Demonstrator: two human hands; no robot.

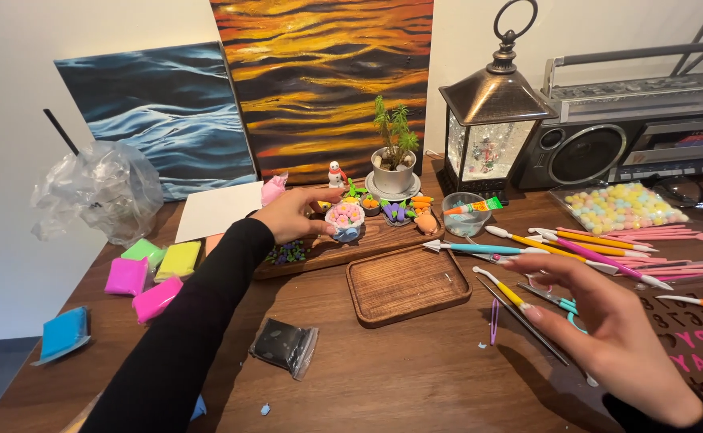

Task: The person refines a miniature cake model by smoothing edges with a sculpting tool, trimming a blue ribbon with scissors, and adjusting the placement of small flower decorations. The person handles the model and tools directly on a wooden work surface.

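my left hand point(293, 215) pinches the small clay flower cup point(345, 221) on the wooden board point(383, 237), placing it; my right hand point(608, 329) hovers spread and empty over the modelling tools point(520, 298); next comes a gentle release.

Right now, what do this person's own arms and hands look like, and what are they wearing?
The left hand is bare, with no glove or ring in view; its arm wears a long, close-fitting black sleeve reaching the wrist. The right hand is bare too, with longish pale nails and a black cuff just showing.
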